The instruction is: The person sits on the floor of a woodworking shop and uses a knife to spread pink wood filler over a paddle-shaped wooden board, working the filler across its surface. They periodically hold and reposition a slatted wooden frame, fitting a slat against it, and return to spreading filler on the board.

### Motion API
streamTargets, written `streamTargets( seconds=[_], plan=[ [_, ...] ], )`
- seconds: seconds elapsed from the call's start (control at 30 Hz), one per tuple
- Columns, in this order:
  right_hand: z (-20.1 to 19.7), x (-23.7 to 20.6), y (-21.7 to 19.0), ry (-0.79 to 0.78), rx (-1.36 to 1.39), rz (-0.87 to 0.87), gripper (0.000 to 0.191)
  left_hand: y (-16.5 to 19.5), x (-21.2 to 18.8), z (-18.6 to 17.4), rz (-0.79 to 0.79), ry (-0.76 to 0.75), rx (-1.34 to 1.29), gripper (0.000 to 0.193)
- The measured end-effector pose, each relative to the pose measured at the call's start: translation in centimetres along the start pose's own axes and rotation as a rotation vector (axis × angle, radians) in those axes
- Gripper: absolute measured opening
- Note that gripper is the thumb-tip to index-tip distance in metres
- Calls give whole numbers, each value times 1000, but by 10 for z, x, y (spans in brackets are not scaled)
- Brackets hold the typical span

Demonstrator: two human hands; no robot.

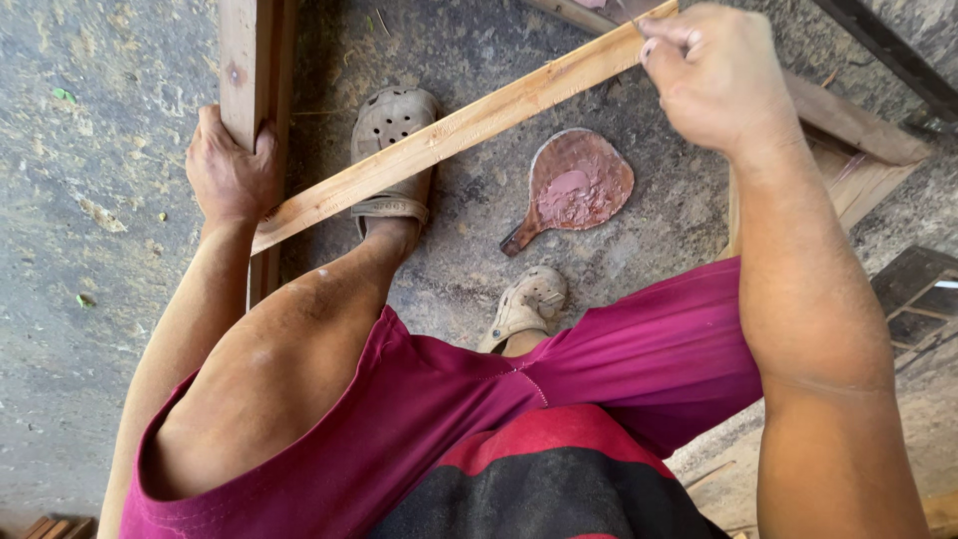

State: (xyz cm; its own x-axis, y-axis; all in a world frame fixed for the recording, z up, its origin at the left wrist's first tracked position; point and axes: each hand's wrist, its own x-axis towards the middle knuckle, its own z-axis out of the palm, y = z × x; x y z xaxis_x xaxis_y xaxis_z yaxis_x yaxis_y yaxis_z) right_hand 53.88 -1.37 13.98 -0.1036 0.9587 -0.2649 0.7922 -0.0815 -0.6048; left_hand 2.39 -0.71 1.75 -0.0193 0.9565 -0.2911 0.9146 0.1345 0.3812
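On the slanted strip (459, 128), both hands' fingers close: left (232, 168) (lower end), right (714, 75).

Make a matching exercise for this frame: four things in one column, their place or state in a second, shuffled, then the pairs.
Things:
1. left hand
2. right hand
3. paddle-shaped board
4. clog

Places or states:
A. on the ground, smeared with reddish paste
B. under the slanted wooden strip
C. grips the upright plank
D. pinches the strip's upper end

Pairs: 1-C, 2-D, 3-A, 4-B
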Motion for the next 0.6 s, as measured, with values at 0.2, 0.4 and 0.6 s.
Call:
streamTargets(
  seconds=[0.2,0.4,0.6],
  plan=[
    [9,5,5,45,21,-59,25,-3,1,1,8,10,-5,38],
    [26,-2,24,78,5,-154,28,-5,0,3,17,-11,-1,38],
    [26,-6,23,87,-39,-119,28,-5,-1,2,21,-1,-2,36]
  ],
)
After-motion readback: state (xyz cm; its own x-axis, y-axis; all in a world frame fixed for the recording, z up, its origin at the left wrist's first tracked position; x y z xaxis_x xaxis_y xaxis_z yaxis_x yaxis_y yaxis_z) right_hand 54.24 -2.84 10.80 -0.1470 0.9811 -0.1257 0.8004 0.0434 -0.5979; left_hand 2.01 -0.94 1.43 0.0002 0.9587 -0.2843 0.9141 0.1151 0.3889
